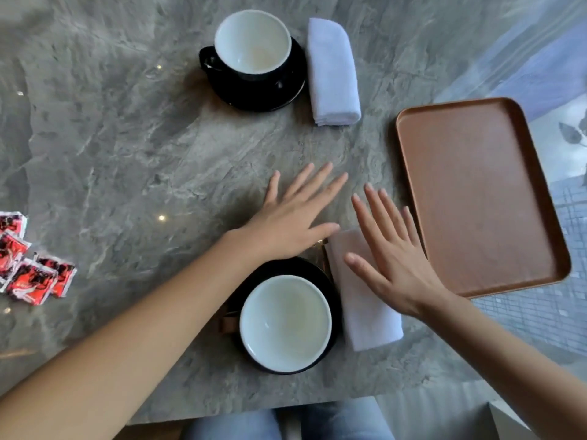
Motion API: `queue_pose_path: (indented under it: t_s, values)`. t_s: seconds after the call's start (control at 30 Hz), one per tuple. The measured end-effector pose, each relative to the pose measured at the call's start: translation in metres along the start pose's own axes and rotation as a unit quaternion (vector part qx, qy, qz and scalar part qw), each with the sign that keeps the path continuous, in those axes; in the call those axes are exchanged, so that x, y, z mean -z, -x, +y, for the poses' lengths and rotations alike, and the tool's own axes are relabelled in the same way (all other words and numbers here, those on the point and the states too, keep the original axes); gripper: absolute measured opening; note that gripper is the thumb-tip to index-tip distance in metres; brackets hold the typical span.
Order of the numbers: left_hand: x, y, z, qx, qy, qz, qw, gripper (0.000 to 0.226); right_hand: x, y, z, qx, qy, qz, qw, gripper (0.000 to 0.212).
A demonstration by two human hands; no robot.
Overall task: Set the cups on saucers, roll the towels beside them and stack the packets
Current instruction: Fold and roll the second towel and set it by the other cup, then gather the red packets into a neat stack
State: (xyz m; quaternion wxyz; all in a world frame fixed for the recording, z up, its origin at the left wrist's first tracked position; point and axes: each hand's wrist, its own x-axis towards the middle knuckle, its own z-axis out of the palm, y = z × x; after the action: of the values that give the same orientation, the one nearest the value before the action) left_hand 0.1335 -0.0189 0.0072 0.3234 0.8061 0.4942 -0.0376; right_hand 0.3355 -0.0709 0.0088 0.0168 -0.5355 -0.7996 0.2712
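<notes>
A black cup with a white inside (253,42) stands on a black saucer (286,90) at the far middle, with a rolled white towel (333,73) to its right. A second cup (285,322) sits on a saucer (298,265) near the front edge. A second white towel (368,315) lies to its right. My left hand (292,217) is flat and spread above the near saucer, holding nothing. My right hand (392,249) hovers spread over the near towel's far end. Several red packets (31,274) lie loose at the left edge.
A brown tray (540,249) with nothing on it lies at the right, close to my right hand. The grey marble table (143,154) ends near my lap at the bottom, where blue jeans (317,423) show.
</notes>
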Motion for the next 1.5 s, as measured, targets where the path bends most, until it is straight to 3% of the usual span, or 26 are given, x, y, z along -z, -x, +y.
queue_pose_path:
  t_s: [0.37,0.7,0.9,1.03,1.13,1.33,1.5]
  values:
    - [0.021,0.079,-0.087,0.153,-0.069,0.15,0.974,0.082,-0.004,-0.103,-0.09,0.107,0.059,0.002,0.993,0.075]
    - [0.006,0.184,-0.166,0.301,0.012,0.213,0.93,0.084,-0.047,-0.154,-0.191,0.212,0.099,-0.068,0.97,0.079]
    - [-0.01,0.237,-0.193,0.38,0.068,0.293,0.875,0.091,-0.082,-0.173,-0.25,0.262,0.121,-0.104,0.952,0.081]
    - [-0.022,0.267,-0.201,0.417,0.087,0.408,0.807,0.062,-0.107,-0.181,-0.282,0.295,0.105,-0.116,0.943,0.076]
    - [-0.034,0.279,-0.203,0.476,0.089,0.416,0.77,0.048,-0.123,-0.184,-0.303,0.308,0.092,-0.112,0.94,0.058]
    - [-0.046,0.279,-0.205,0.502,0.116,0.386,0.765,0.04,-0.138,-0.186,-0.306,0.33,0.134,-0.128,0.926,0.065]
    - [-0.046,0.279,-0.208,0.477,0.158,0.414,0.759,0.033,-0.137,-0.188,-0.308,0.337,0.136,-0.131,0.922,0.072]
